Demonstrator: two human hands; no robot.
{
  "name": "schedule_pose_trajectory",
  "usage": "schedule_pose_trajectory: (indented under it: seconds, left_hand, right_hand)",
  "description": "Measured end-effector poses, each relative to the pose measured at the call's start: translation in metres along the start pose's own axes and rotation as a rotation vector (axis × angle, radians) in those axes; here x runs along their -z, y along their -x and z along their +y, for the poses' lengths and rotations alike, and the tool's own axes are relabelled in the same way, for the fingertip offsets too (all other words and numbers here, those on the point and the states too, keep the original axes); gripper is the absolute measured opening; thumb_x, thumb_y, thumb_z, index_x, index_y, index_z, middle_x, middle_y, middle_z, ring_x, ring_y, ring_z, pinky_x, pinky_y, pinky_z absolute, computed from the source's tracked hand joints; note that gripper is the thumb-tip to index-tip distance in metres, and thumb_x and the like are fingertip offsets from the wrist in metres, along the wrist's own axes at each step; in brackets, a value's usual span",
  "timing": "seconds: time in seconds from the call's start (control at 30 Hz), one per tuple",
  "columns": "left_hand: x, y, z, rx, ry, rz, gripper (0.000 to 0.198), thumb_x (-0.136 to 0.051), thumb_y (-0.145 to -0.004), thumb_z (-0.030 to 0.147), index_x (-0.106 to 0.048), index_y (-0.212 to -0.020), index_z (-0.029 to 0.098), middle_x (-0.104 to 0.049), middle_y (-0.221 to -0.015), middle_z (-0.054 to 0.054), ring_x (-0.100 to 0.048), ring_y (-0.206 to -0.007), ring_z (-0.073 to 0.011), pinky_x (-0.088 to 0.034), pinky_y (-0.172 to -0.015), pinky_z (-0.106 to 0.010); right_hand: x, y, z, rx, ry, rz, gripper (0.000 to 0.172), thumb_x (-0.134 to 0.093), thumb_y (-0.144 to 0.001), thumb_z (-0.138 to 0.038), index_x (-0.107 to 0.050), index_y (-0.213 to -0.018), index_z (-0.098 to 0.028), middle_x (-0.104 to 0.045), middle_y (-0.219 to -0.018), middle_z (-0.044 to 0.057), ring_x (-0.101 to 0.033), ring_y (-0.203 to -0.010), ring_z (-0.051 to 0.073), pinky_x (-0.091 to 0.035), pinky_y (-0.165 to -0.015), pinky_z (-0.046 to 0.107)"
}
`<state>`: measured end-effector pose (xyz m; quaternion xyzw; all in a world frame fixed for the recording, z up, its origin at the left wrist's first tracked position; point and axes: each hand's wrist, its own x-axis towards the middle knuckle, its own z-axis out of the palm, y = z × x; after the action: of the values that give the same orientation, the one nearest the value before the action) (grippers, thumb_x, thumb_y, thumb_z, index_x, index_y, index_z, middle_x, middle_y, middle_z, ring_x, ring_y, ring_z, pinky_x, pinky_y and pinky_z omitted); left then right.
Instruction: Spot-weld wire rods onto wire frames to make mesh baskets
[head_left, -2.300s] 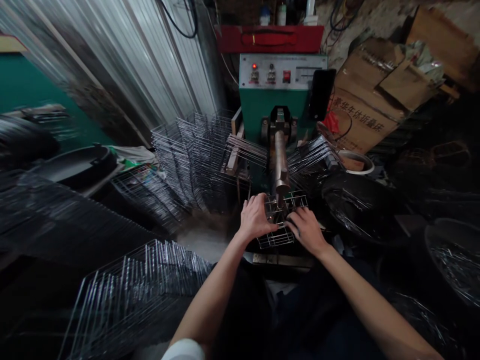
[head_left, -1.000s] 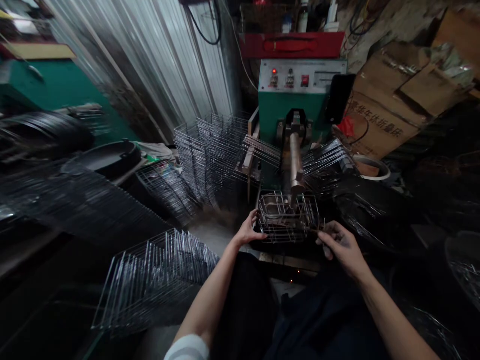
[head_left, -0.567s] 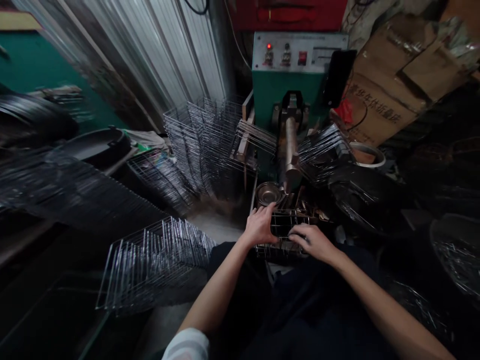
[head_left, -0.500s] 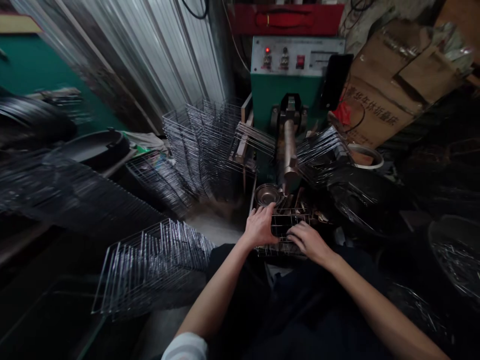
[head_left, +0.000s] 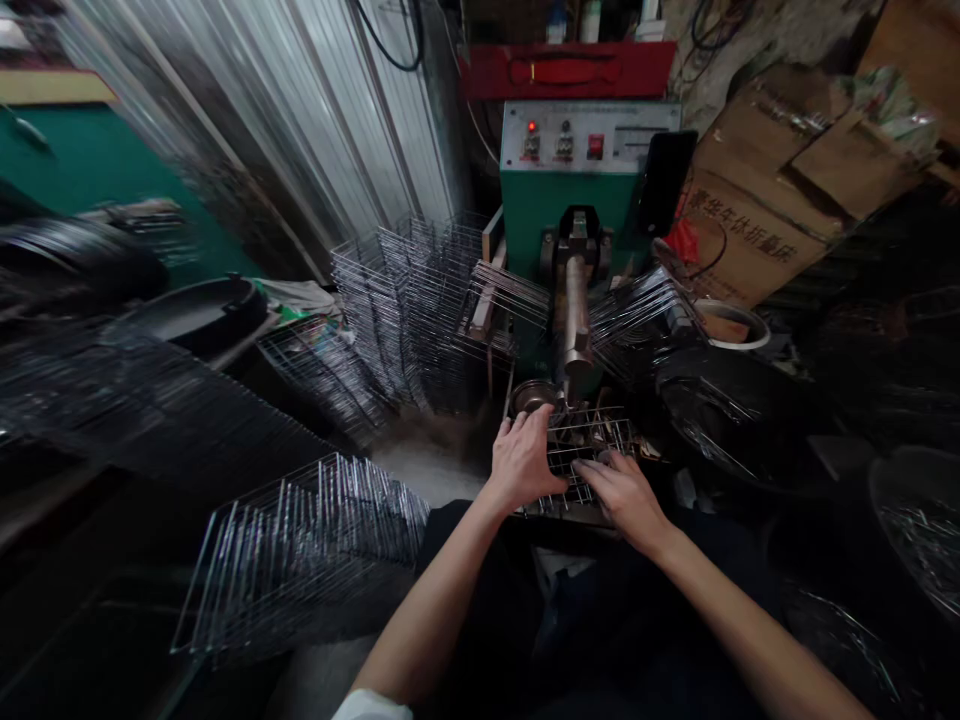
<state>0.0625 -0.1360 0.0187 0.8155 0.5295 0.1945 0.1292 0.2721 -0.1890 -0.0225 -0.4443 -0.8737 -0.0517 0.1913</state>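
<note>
A small wire grid lies below the welding machine's metal arm. My left hand is closed on its left side, fingers pointing away from me and thumb toward the middle. At the near right part of the same grid, my right hand grips the wires with its fingers bent; the fingertips are partly hidden. Just beyond my left fingertips sits a round metal bowl. The green machine stands directly ahead, with a red lamp lit on its panel.
Stacked wire grids stand left of the machine, and another bundle of wire grids is near my left forearm. Bunches of wire rods flank the machine arm. At right are a black tub and a cardboard box.
The grid's far edge has shifted and now slants up to the right under the machine arm. Both hands stay on it, my right hand slightly nearer to me. The camera view has tilted a little.
</note>
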Motion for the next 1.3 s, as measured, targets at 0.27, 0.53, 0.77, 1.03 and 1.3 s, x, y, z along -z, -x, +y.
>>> schedule_pose_trajectory:
  seconds: [0.27, 0.53, 0.77, 1.03, 1.3]
  left_hand:
    - [0.005, 0.000, 0.004, -0.026, -0.020, 0.059, 0.105, -0.085, -0.050, 0.040, -0.037, -0.141, 0.021, -0.056, -0.138, -0.012, -0.045, -0.136, -0.0347, -0.029, -0.117, -0.052]
    - [0.002, 0.006, -0.003, -0.102, -0.124, 0.028, 0.084, -0.086, -0.052, 0.045, -0.058, -0.128, 0.026, -0.049, -0.149, -0.011, -0.044, -0.137, -0.0383, -0.031, -0.115, -0.057]
    - [-0.003, 0.010, 0.000, -0.106, -0.130, 0.038, 0.079, -0.084, -0.056, 0.048, -0.061, -0.128, 0.026, -0.047, -0.150, -0.012, -0.044, -0.137, -0.0396, -0.029, -0.115, -0.059]
    - [-0.003, 0.014, 0.005, -0.116, -0.167, 0.052, 0.075, -0.081, -0.057, 0.045, -0.061, -0.127, 0.025, -0.048, -0.150, -0.012, -0.043, -0.136, -0.0390, -0.031, -0.114, -0.057]
    - [-0.019, 0.018, 0.015, -0.230, -0.283, 0.018, 0.063, -0.074, -0.066, 0.039, -0.062, -0.126, 0.023, -0.051, -0.147, -0.013, -0.044, -0.135, -0.0382, -0.030, -0.113, -0.056]
  right_hand:
    - [0.001, -0.002, 0.006, 0.025, -0.112, 0.107, 0.034, -0.052, -0.095, -0.008, -0.065, -0.125, -0.017, -0.071, -0.118, 0.007, -0.058, -0.099, 0.025, -0.046, -0.082, 0.038]
    - [-0.002, 0.000, 0.004, 0.036, -0.145, 0.097, 0.034, -0.052, -0.096, -0.008, -0.064, -0.126, -0.017, -0.071, -0.117, 0.009, -0.059, -0.100, 0.026, -0.049, -0.086, 0.039]
    - [-0.002, 0.005, 0.005, 0.040, -0.154, 0.075, 0.037, -0.048, -0.097, -0.008, -0.062, -0.130, -0.017, -0.070, -0.121, 0.010, -0.061, -0.103, 0.026, -0.051, -0.088, 0.042]
    - [-0.002, 0.005, 0.006, 0.020, -0.232, 0.101, 0.033, -0.051, -0.097, -0.015, -0.066, -0.126, -0.020, -0.072, -0.113, 0.011, -0.063, -0.099, 0.025, -0.052, -0.088, 0.041]
    - [0.025, 0.017, -0.001, -0.330, -0.653, -0.033, 0.014, -0.065, -0.094, -0.025, -0.076, -0.102, -0.021, -0.076, -0.097, 0.004, -0.068, -0.091, 0.020, -0.049, -0.086, 0.029]
